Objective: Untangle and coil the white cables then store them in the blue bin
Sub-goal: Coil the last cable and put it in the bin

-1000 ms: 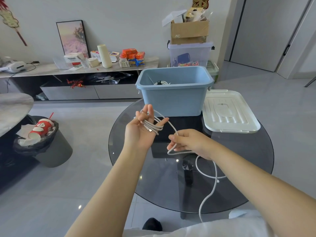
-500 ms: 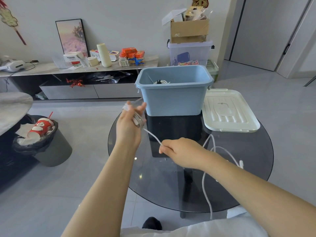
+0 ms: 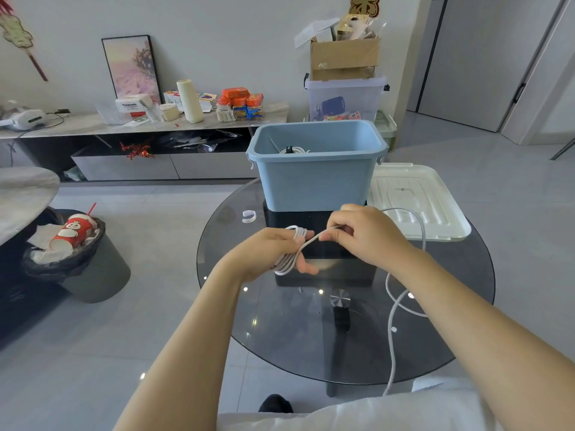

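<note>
While wound round left hand (image 3: pixel 264 253), white cable (image 3: pixel 287 262).

The white box (image 3: pixel 132 104) on the long shelf (image 3: pixel 93 123), just in front of the framed picture (image 3: pixel 131 66), has the word "Panasonic" on its side in dark letters. A gold and red wall sign (image 3: pixel 364 4) hangs above the cardboard box (image 3: pixel 343 59), but its mark is cut off and cannot be read.

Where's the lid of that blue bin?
In the head view, the white lid lies flat on the glass table, just right of the bin.
</note>
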Demonstrator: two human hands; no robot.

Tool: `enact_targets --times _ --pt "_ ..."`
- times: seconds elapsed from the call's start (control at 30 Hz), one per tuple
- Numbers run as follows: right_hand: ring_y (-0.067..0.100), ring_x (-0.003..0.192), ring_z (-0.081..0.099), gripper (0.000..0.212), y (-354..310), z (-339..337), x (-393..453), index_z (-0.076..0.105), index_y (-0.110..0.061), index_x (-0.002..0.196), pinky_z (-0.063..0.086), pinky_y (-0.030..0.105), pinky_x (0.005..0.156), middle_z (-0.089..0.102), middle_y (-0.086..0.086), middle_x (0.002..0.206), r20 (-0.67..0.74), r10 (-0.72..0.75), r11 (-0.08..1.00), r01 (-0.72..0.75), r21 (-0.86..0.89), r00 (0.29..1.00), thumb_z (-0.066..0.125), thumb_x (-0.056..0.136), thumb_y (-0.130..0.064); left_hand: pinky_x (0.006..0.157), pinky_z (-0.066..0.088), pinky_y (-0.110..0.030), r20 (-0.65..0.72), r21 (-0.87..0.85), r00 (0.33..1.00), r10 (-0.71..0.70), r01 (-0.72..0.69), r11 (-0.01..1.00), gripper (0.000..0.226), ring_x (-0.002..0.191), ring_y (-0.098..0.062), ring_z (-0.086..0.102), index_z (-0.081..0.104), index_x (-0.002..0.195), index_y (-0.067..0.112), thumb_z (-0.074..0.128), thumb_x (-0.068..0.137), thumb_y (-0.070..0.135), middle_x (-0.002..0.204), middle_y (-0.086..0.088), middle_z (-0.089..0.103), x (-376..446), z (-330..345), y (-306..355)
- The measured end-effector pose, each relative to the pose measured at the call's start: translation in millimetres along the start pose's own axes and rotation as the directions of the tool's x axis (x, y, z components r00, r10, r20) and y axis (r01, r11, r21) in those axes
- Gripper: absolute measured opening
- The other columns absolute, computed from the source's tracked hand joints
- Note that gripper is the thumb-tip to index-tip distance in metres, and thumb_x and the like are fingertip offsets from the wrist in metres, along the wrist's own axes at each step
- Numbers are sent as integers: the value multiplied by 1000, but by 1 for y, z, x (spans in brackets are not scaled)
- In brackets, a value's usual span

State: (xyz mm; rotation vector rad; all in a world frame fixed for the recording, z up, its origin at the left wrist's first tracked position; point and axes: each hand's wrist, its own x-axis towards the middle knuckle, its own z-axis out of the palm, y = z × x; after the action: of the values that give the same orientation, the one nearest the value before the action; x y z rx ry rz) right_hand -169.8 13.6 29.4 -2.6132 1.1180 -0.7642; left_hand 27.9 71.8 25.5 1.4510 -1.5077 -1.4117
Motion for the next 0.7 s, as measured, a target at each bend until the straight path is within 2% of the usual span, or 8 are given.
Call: enact_targets --times 0.07,0.13,0.23,0.33,0.43,0.53,0.6,0.7 --pt "8 63 45 26 6 0 0 66 -20 79 34 23 57 46 -10 67 41 64 993 -68 98 997 58 87 -43 88 50 -31 124 -171 992 -8 29 985 33 95 -25 69 60 111 -4 36 102 17 67 -1 65 -4 -2 0" --pt "9 68 48 24 11 2 -2 67 -21 81 39 26 64 51 -9 73 119 112 972 -134 191 987 56 89 -41 84 54 -35 242 -212 970 22 31 977 35 79 -23 70 54 122 -1 38 101 22 61 1 55 -3 -1 0" --pt "19 73 53 29 13 5 -3 67 -27 77 42 33 71 59 2 79 205 142 945 -194 263 968 51 87 -50 95 49 -53 381 -351 917 114 30 936 29 62 -14 60 60 106 3 52 93 28 58 4 44 0 0 -1" --pt "18 63 48 41 13 9 -3 65 -32 74 40 33 67 54 4 68 259 172 904 -256 342 951 38 85 -60 98 43 -60 393 -637 884 253 63 768 19 56 -10 53 63 86 9 65 86 28 54 7 42 5 0 -6" --pt "11 57 45 41 10 17 -6 63 -28 79 40 28 67 48 -5 61 371 246 846 -385 369 896 33 99 -46 100 37 -63 179 -895 912 369 -5 445 26 68 -12 64 60 76 11 45 95 21 53 6 49 9 1 -2" --pt "12 50 40 32 9 26 -13 61 -21 92 38 23 54 46 -2 63 587 291 835 -501 230 755 29 97 -22 89 41 -68 -187 -948 935 301 -251 193 40 93 -22 70 58 74 11 29 100 19 69 2 66 10 -4 5" --pt "13 50 34 30 3 28 -17 58 -16 98 35 23 50 41 1 63 705 261 805 -552 217 659 28 95 -14 92 42 -67 -344 -898 917 202 -384 214 32 107 -27 65 54 81 14 29 102 20 87 -1 73 10 -11 3" --pt "15 56 36 24 -12 22 -19 57 -17 102 37 23 53 42 1 66 750 189 849 -490 201 634 34 99 -20 100 39 -59 -446 -783 891 92 -437 441 30 113 -27 62 53 87 16 28 104 22 107 -4 72 13 -15 -8"
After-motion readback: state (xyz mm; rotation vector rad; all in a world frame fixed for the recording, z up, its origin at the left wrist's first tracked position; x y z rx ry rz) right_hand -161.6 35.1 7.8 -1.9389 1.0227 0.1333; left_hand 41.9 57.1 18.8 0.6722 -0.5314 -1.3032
